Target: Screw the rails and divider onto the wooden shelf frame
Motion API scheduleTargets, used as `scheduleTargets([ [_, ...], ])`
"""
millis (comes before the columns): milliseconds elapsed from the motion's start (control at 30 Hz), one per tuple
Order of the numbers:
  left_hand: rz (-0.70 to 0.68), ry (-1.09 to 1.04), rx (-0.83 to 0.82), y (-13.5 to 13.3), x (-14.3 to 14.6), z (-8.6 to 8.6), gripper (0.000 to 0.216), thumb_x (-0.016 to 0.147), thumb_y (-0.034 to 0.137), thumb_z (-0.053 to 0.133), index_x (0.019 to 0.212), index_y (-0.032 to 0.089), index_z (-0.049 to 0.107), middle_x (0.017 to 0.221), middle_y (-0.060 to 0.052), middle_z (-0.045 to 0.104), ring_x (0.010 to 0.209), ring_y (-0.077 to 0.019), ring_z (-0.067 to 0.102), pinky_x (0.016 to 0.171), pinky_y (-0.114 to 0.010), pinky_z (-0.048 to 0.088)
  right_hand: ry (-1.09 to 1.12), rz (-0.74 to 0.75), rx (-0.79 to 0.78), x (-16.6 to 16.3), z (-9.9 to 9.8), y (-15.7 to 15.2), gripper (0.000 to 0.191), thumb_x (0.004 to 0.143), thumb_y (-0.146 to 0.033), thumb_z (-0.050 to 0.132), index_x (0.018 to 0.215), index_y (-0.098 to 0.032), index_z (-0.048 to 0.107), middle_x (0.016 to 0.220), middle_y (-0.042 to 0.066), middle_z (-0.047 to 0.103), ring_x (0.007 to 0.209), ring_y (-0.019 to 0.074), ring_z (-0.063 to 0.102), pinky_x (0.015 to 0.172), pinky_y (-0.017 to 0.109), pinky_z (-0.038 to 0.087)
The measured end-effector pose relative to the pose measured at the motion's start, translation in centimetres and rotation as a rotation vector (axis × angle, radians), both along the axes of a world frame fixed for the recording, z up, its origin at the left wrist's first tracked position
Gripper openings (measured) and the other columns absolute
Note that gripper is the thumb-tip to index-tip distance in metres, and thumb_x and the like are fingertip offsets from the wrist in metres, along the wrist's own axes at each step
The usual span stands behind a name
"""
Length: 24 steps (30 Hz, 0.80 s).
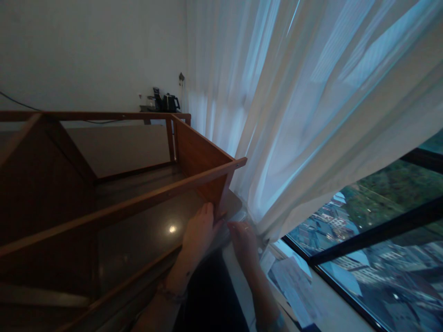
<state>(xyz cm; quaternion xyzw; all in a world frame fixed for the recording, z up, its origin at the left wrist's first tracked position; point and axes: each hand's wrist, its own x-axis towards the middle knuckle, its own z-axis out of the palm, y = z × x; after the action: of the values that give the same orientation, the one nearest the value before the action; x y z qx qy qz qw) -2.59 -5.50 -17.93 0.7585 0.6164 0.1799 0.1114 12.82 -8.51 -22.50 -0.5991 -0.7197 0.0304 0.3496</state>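
A dark wooden frame (194,180) with open rails and panels stands in front of me beside the window. My left hand (199,230) rests against the foot of its near corner post, fingers together and pointing up along the wood. My right hand (244,240), with a ring on one finger, lies just to the right of that post near the floor, fingers curled down toward the base. What the right fingers touch is hidden in the dim light.
A sheer white curtain (294,115) hangs to the right, against a floor-length window (380,258) overlooking buildings. Papers (290,281) lie on the sill by my right arm. A black kettle (170,102) sits on a far shelf by the white wall.
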Motion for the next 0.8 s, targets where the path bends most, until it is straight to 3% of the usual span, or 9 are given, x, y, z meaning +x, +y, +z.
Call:
scheduleTargets([
  [333, -0.033, -0.053, -0.026, 0.4, -0.3, -0.9, 0.033, 0.092, 0.036, 0.051, 0.117, 0.016, 0.044, 0.112, -0.012, 0.062, 0.104, -0.0249, 0.062, 0.081, -0.031, 0.046, -0.065, 0.022, 0.019, -0.2, 0.0, 0.0, 0.026, 0.097, -0.019, 0.042, 0.089, -0.021, 0.067, 0.084, 0.006, 0.066, 0.085, 0.0195, 0.060, 0.079, 0.030, 0.046],
  [567, -0.059, -0.083, -0.026, 0.4, -0.4, -1.0, 0.030, 0.092, 0.037, 0.049, 0.114, 0.018, 0.045, 0.107, -0.010, 0.061, 0.098, -0.0237, 0.063, 0.075, -0.030, 0.046, -0.158, 0.021, -0.001, -0.2, -0.1, 0.2, 0.023, 0.095, -0.014, 0.045, 0.090, -0.022, 0.066, 0.084, 0.004, 0.067, 0.085, 0.0200, 0.059, 0.080, 0.030, 0.042],
  [800, -0.076, -0.138, -0.030, 0.4, -0.6, -1.0, 0.032, 0.091, 0.034, 0.052, 0.117, 0.016, 0.047, 0.109, -0.010, 0.060, 0.105, -0.0227, 0.060, 0.082, -0.030, 0.046, -0.217, -0.050, -0.062, -0.5, 0.2, -0.1, 0.023, 0.094, -0.014, 0.047, 0.087, -0.022, 0.067, 0.072, 0.004, 0.066, 0.072, 0.0186, 0.062, 0.068, 0.028, 0.036],
])
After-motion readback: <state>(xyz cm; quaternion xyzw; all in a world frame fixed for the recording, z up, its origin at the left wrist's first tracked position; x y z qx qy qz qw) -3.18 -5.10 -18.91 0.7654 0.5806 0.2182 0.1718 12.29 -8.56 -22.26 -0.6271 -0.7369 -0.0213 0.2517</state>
